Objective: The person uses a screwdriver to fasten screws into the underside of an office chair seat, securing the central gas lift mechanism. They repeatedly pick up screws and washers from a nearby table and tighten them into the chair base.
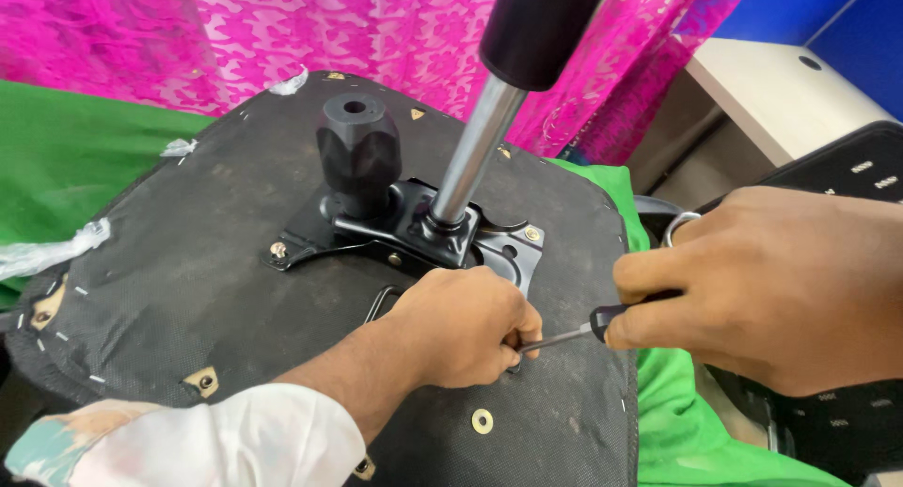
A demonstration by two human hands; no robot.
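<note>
Upturned chair seat (188,289) lies underside up, so the black mechanism plate (423,233) is reachable. Left hand (461,327), fingers curled, steadies the screwdriver (574,335) tip at the plate's 5 o'clock corner. Right hand (771,289) grips its handle at 3 o'clock for turning.

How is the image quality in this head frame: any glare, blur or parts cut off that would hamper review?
Head view: lighting is bright and even, with soft shadows only. The shiny chrome gas-lift column carries a streak of glare. The right hand, nearest the lens, looks oversized and slightly soft, and the frame edge crops it. The left hand and the thin metal screwdriver shaft are sharp. The black fabric seat underside shows clear texture.
</note>
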